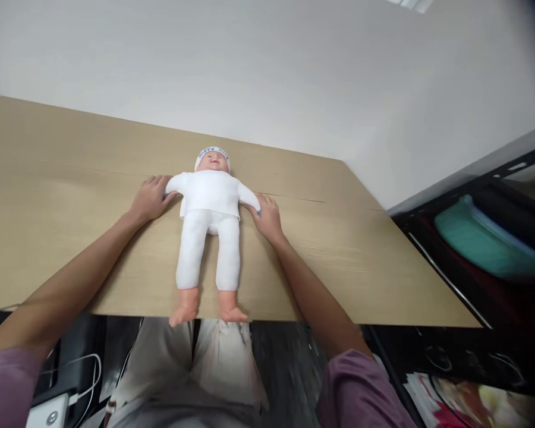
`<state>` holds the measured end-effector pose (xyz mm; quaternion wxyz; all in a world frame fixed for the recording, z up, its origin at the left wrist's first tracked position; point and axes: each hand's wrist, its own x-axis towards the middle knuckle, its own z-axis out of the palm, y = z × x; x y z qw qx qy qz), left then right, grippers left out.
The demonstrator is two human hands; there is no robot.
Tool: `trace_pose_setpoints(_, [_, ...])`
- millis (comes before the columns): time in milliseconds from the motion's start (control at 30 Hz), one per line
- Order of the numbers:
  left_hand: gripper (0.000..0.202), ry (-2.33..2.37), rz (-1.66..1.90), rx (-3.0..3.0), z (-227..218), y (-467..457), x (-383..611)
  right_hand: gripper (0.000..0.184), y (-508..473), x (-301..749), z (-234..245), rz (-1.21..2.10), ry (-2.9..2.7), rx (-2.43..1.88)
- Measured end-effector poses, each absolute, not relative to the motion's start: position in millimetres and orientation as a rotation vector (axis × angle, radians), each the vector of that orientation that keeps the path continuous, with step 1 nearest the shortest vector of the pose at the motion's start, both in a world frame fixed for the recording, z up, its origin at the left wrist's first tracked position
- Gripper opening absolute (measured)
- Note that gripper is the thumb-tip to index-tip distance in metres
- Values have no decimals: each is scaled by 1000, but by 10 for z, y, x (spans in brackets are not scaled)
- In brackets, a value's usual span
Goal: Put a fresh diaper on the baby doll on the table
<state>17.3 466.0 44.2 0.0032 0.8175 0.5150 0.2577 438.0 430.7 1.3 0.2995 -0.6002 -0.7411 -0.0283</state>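
Observation:
A baby doll in a white long-sleeved top, white trousers and a white cap with blue lettering lies on its back on the cardboard-covered table. Its head points away from me, and its bare feet reach just past the near edge. My left hand is closed on the end of the sleeved arm on the left. On the other side, my right hand grips the opposite sleeve end, where a small blue spot shows by the thumb. Both doll arms are spread outward; the doll's hands are hidden.
A pale wall stands behind the table. To the right is a black rack with a teal item on it. Below the near edge are a white device with a cable and, at lower right, colourful packages.

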Motion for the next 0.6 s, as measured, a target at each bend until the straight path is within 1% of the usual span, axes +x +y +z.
trace_pose_setpoints(133, [72, 1673, 834, 2577, 416, 5130, 255, 55, 4801, 4451, -18, -121, -1964, -1543])
trace_pose_setpoints(300, [73, 1700, 803, 2617, 423, 5554, 315, 60, 5232, 4510, -7, -153, -1977, -1543])
trace_pose_setpoints(467, [74, 1750, 718, 2627, 451, 5754, 379, 67, 5409, 4560, 18, -150, -1997, -1539])
trace_pose_setpoints(600, [74, 1840, 725, 2607, 469, 5710, 416, 70, 5364, 4578, 58, -155, -2007, -1612])
